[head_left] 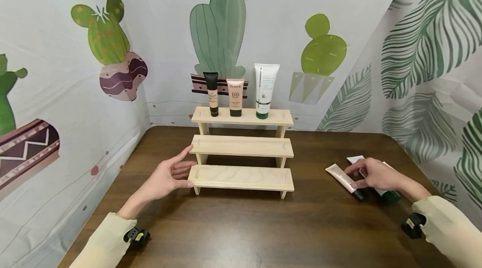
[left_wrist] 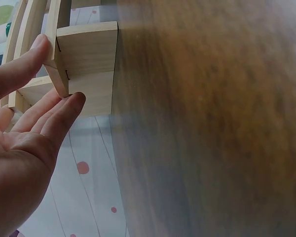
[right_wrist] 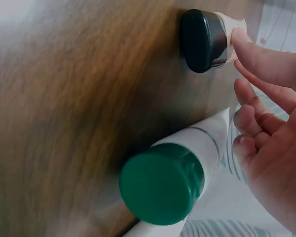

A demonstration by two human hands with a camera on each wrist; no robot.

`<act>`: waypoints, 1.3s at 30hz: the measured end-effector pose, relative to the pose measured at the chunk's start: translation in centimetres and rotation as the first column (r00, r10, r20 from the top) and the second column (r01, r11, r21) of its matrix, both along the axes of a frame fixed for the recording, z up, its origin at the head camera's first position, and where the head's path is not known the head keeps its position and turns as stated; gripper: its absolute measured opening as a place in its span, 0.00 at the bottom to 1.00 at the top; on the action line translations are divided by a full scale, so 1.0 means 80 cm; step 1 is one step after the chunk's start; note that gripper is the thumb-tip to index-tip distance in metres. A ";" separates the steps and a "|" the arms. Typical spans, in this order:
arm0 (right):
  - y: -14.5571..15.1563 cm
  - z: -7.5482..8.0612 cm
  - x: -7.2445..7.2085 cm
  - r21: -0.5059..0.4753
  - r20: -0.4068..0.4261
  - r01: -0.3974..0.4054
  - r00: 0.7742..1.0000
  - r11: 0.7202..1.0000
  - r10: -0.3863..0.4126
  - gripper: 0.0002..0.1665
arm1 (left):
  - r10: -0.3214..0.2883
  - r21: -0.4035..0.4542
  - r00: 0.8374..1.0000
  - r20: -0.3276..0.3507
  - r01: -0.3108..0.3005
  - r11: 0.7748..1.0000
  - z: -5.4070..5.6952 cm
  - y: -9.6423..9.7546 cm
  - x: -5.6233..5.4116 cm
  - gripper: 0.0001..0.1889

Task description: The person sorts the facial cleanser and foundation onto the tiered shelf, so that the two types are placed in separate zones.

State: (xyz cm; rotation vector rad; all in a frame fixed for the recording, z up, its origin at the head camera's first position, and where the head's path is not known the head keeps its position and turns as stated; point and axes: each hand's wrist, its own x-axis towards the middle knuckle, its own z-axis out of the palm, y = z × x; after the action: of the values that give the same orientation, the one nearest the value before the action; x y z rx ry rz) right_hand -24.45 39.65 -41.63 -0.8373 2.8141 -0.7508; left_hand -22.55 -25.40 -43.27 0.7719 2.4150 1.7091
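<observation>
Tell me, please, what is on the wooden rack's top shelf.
A black-and-beige tube, a pink BB tube and a white, green-capped tube stand upright; the shelf directly behind them is covered.

The person is wearing pale cream long sleeves (head_left: 103, 241). Toward the left edge of the tabletop (head_left: 244, 226), a black wrist device (head_left: 137, 236) is showing a yellowish patch; toward the right edge, a second black device (head_left: 413, 225) is protruding beside the cuff (head_left: 423, 209).

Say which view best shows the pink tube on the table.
The head view: the pink tube shows from end to end, the right hand touching it. The right wrist view shows its dark cap close up, body foreshortened; the left wrist view misses it.
</observation>
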 end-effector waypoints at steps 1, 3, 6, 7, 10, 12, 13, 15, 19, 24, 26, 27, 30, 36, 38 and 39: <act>-0.002 -0.001 -0.001 -0.016 0.009 -0.011 1.000 1.000 0.011 0.19 | 0.001 0.000 1.000 0.002 -0.001 1.000 0.000 0.000 0.000 0.58; -0.004 -0.003 -0.003 -0.053 0.033 -0.031 0.999 0.998 0.032 0.19 | 0.005 0.002 1.000 0.006 -0.005 1.000 0.000 0.000 0.000 0.58; -0.007 -0.006 -0.006 -0.086 0.071 -0.046 0.996 0.995 0.052 0.19 | 0.008 0.006 1.000 0.012 -0.008 1.000 -0.001 0.000 0.000 0.58; -0.007 -0.006 -0.007 -0.096 0.081 -0.048 0.995 0.994 0.056 0.19 | 0.007 0.006 1.000 0.015 -0.007 1.000 -0.001 0.001 -0.001 0.58; -0.008 -0.007 -0.006 -0.118 0.117 -0.052 0.991 0.992 0.066 0.18 | 0.001 0.007 1.000 0.017 -0.001 1.000 -0.003 0.001 -0.002 0.58; -0.009 -0.007 -0.006 -0.127 0.128 -0.058 0.989 0.990 0.075 0.18 | 0.000 0.008 1.000 0.016 0.000 1.000 -0.003 0.000 -0.002 0.58; -0.009 -0.007 -0.006 -0.132 0.131 -0.062 0.988 0.989 0.080 0.17 | 0.000 0.007 1.000 0.014 0.000 1.000 -0.004 0.000 -0.002 0.58; -0.010 -0.007 -0.005 -0.138 0.135 -0.070 0.987 0.988 0.088 0.17 | -0.001 0.005 1.000 0.012 0.001 1.000 -0.004 0.000 -0.002 0.58; -0.012 -0.007 -0.005 -0.141 0.135 -0.083 0.986 0.986 0.102 0.17 | 0.001 0.001 1.000 0.009 -0.001 1.000 -0.004 0.000 -0.002 0.58; -0.013 -0.010 -0.008 -0.136 0.136 -0.088 0.985 0.987 0.107 0.18 | 0.006 0.001 1.000 0.014 -0.006 1.000 -0.004 0.000 -0.001 0.58; -0.013 -0.010 -0.008 -0.136 0.143 -0.078 0.985 0.988 0.097 0.18 | 0.008 -0.001 1.000 0.014 -0.008 1.000 -0.004 0.000 -0.001 0.58; -0.013 -0.010 -0.008 -0.136 0.146 -0.072 0.985 0.988 0.092 0.18 | 0.009 -0.001 1.000 0.015 -0.009 1.000 -0.004 0.000 -0.001 0.58; -0.013 -0.009 -0.008 -0.144 0.154 -0.072 0.984 0.987 0.094 0.18 | 0.009 0.000 1.000 0.011 -0.009 1.000 -0.004 0.000 -0.001 0.58; -0.011 -0.006 -0.007 -0.191 0.217 -0.101 0.966 0.976 0.142 0.20 | 0.005 -0.005 1.000 0.004 -0.005 1.000 -0.004 0.000 -0.001 0.58; -0.010 -0.005 -0.007 -0.199 0.241 -0.101 0.959 0.975 0.149 0.21 | 0.002 -0.003 1.000 0.002 -0.002 1.000 -0.004 0.000 -0.001 0.58; -0.010 -0.004 -0.007 -0.200 0.253 -0.097 0.956 0.975 0.147 0.21 | 0.000 -0.001 1.000 0.001 0.000 1.000 -0.004 0.000 -0.001 0.58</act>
State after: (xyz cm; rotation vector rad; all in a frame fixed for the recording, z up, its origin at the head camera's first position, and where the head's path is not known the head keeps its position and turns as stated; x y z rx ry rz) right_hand -24.99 38.83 -41.96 -0.8559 2.4603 -1.0339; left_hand -22.63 -25.37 -43.58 0.7708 2.4153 1.7073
